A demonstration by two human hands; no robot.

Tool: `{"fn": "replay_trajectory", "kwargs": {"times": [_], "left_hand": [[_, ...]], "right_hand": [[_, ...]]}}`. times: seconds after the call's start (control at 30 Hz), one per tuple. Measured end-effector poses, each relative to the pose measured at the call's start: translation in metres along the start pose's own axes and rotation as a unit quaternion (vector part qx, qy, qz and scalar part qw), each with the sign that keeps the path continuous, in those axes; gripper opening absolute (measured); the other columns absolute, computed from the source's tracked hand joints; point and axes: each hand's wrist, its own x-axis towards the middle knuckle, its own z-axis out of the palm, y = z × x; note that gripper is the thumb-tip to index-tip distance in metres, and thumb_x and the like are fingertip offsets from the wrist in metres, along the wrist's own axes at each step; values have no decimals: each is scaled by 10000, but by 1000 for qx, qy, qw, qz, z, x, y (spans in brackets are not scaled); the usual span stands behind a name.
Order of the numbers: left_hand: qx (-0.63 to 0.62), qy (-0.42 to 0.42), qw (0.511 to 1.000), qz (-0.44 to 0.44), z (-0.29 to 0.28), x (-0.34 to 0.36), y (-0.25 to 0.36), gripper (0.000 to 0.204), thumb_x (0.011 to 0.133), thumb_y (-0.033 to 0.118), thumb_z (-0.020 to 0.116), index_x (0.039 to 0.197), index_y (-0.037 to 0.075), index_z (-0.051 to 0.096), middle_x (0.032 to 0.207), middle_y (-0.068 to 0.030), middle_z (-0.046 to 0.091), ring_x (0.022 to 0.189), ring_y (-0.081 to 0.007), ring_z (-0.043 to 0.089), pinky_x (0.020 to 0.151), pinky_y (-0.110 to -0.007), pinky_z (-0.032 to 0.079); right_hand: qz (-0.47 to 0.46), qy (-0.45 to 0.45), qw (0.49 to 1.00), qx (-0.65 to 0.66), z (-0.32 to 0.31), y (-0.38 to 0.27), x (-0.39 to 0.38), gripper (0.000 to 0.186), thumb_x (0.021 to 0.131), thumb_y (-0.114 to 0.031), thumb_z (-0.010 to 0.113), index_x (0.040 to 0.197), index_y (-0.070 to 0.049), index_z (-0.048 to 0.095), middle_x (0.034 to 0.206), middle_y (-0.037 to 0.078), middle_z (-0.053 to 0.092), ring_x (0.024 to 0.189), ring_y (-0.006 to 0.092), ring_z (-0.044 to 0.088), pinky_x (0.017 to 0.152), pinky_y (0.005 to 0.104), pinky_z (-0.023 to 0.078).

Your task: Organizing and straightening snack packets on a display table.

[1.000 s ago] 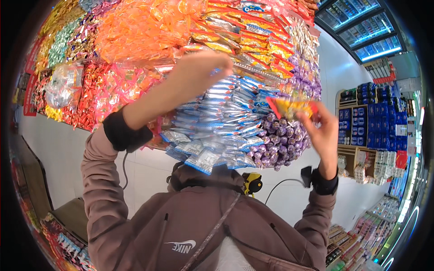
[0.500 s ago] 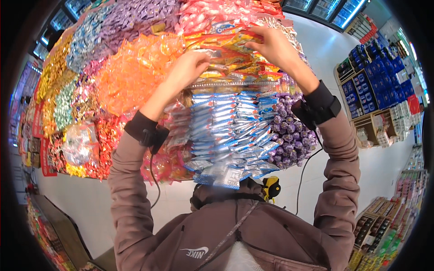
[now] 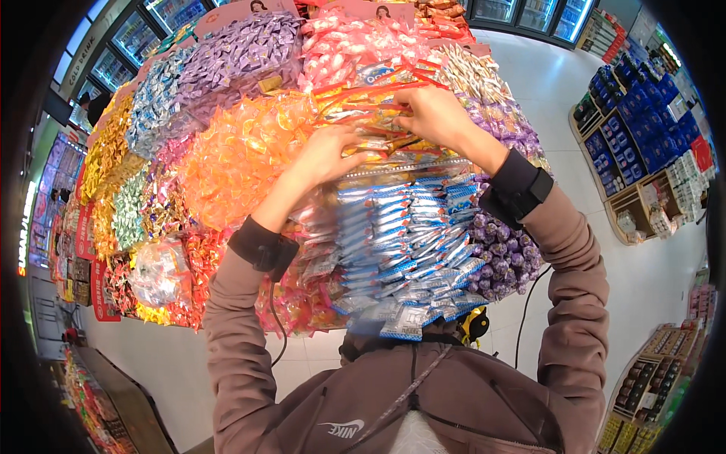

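Note:
Both my hands are at a band of yellow-and-red snack packets (image 3: 355, 102) near the top middle of a heaped candy display. My left hand (image 3: 329, 151) touches the band's left part, thumb and fingers apart. My right hand (image 3: 435, 113) is higher and to the right, fingers curled on the packets; their tips are partly hidden. Below them lie rows of blue-and-silver packets (image 3: 393, 227) and purple round candies (image 3: 495, 253). Orange wrapped candies (image 3: 234, 159) fill the area left of my left hand, with pink candies (image 3: 355, 38) beyond the yellow band.
More colored candy piles (image 3: 227, 57) reach to the left and back. Glass-door coolers (image 3: 522, 15) stand behind. Shelves of blue packages (image 3: 628, 113) are at the right, more stocked shelving (image 3: 650, 378) at lower right, and a dark-edged counter (image 3: 113, 393) at lower left.
A second ago my right hand held a yellow-and-red packet over the purple candies. It has moved up into the yellow band, with my left hand beside it. The view has shifted, showing more display.

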Motion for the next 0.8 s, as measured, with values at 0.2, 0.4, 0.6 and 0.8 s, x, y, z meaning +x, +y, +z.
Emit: {"fn": "replay_trajectory", "kwargs": {"times": [0.2,0.4,0.6,0.8], "left_hand": [[-14,0,1000,19,3,-3,-6,384,751,319,606,1040,67,607,1272,-157,421,1143,-325,416,970,-392,317],[-28,-9,1000,8,0,-5,-5,376,737,306,627,1027,67,615,1288,-151,392,1179,-338,360,983,-409,293],[-30,4,1000,6,6,-4,-8,374,720,307,641,1013,76,624,1263,-178,400,1180,-349,352,982,-406,291],[-55,6,998,-18,4,-4,-7,395,708,328,651,995,58,628,1159,-206,430,1078,-341,395,928,-387,314]], "right_hand": [[11,-4,999,-37,11,6,8,208,690,-204,638,827,-53,597,748,136,612,739,314,590,628,400,456],[5,6,999,-45,17,9,16,220,686,-199,629,842,-51,585,736,146,606,742,321,588,636,408,454],[-48,-43,997,-30,41,4,33,176,690,-179,600,790,-35,591,717,166,597,718,339,583,625,419,454],[-104,-50,993,-24,59,-15,48,113,637,-99,591,713,-18,612,725,178,606,725,330,601,619,416,475]]}}
